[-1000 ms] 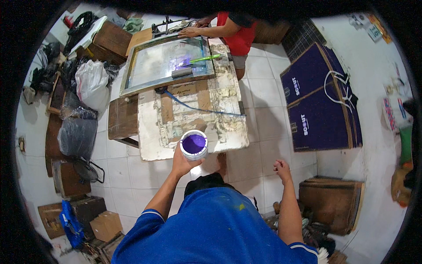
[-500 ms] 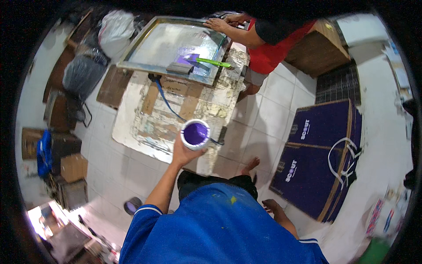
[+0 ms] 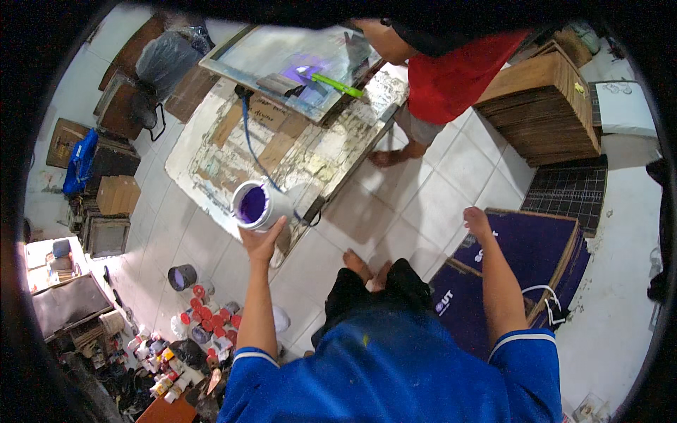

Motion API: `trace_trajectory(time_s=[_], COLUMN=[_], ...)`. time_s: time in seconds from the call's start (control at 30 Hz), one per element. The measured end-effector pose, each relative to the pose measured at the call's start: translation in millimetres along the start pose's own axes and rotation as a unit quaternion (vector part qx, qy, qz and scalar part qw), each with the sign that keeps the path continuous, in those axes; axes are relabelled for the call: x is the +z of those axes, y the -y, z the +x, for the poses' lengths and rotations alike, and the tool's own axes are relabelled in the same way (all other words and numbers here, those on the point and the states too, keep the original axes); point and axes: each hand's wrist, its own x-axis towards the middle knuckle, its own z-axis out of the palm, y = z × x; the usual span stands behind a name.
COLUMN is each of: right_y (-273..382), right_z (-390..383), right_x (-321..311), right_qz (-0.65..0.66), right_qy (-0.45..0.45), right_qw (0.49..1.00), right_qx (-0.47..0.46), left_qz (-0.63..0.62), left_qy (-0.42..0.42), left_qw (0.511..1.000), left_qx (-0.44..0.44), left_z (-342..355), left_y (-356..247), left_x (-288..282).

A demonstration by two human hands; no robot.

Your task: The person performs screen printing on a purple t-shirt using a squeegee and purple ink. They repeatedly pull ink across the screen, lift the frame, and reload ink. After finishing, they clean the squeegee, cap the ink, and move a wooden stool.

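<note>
My left hand (image 3: pixel 259 241) is wrapped round a white tub (image 3: pixel 276 211) of purple ink (image 3: pixel 252 204), held tilted over the near end of the worn table (image 3: pixel 282 151). Out to the right, my right hand (image 3: pixel 477 221) hangs above purple-printed cartons, holding nothing, its fingers loosely bent. Farther up the table lies a framed printing screen (image 3: pixel 247 60) with a purple patch. On it rest a green-handled spatula (image 3: pixel 335 84) and a dark grey bar (image 3: pixel 278 86) resembling a squeegee.
A person in a red garment (image 3: pixel 448 77) stands at the table's far right. Purple cartons (image 3: pixel 529 243) and a cardboard stack (image 3: pixel 539 106) are on the right. At lower left are red-lidded jars (image 3: pixel 204 314) and a dark bucket (image 3: pixel 182 277). A blue cable (image 3: pixel 248 141) crosses the table.
My left hand has drawn the tub left and tilted it. My right hand has risen and reached forward over the cartons. The view has shifted, and the other person's hands have left sight.
</note>
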Motion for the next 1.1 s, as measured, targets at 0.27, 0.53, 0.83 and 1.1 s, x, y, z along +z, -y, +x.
trace_trajectory(time_s=[0.27,0.53,0.83,1.1], right_y=[11,8,-11,28], right_z=[113,252,467,488], right_x=[198,343,431,518], right_qz=[-0.099,-0.179,-0.148,-0.199], right_qy=[0.265,0.298,0.192,0.071], right_qw=[0.958,0.929,0.877,0.804], right_qx=[-0.049,-0.125,-0.414,-0.556], left_qz=[0.001,-0.15,-0.006,0.029], left_qy=[-0.087,-0.123,-0.16,-0.211], left_qw=[0.996,0.981,0.982,0.97], left_qx=[0.031,0.013,0.104,0.118], left_z=[35,19,20,23], left_y=[53,71,89,97], left_x=[14,48,41,38])
